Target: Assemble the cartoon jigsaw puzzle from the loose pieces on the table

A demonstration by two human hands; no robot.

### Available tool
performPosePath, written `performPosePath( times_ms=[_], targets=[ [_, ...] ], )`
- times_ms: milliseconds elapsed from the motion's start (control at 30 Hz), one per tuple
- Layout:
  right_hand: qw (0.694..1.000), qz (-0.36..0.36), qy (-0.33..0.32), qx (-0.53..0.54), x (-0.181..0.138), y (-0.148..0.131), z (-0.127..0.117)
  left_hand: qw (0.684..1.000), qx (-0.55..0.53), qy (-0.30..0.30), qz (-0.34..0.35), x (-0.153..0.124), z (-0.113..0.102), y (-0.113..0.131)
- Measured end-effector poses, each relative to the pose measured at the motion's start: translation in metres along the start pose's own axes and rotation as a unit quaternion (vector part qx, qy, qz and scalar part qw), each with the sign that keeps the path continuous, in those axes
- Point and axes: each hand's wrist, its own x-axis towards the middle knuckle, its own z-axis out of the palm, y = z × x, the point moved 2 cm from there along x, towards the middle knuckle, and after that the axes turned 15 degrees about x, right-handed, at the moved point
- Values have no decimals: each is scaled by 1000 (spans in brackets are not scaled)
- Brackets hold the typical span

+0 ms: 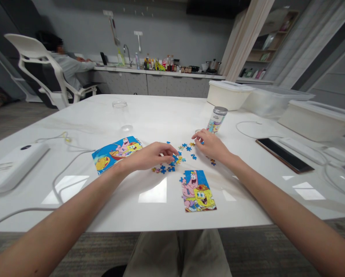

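Note:
A partly built cartoon jigsaw (197, 190) lies near the white table's front edge. Beyond it, several loose blue puzzle pieces (186, 148) are scattered. My left hand (149, 156) rests palm down over the left part of the scatter, fingers curled with their tips on a piece. My right hand (210, 143) is at the right of the scatter, its fingers pinched on a small blue piece. A printed cartoon picture card (116, 154) lies flat to the left of my left hand. A small puzzle canister (217, 120) with a grey lid stands just beyond my right hand.
A dark phone (283, 155) with a white cable lies at the right. White lidded tubs (228, 94) line the far right edge. A clear glass (121, 115) stands mid-table, a white device (12, 163) at left. A seated person (70, 67) is at the kitchen counter behind.

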Motion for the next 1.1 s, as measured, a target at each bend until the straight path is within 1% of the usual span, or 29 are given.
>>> performPosePath(
  times_ms=[133,300,500,633,800,900,967,1100],
  targets=[
    [1000,0,-4,-2,0,0,0,998,-55,3,-3,0,1,-2],
    [1000,0,-6,-5,0,1,1,999,-47,-7,5,1,1,-3],
    [1000,-7,-6,-1,0,2,2,998,-53,-17,-6,1,3,-4],
    [1000,-8,-5,-2,0,1,2,998,-59,-18,-7,0,3,-1],
    [1000,-9,-13,-4,0,0,2,999,-24,-17,-11,-1,2,6],
    [1000,-11,-25,0,-1,-1,3,998,-41,-27,-25,-2,3,6],
    [999,-22,-32,15,-1,-3,3,997,-61,-26,-26,-2,6,5],
    [994,-66,-46,72,-1,-13,3,997,-72,-16,-17,-1,10,3]
  ],
)
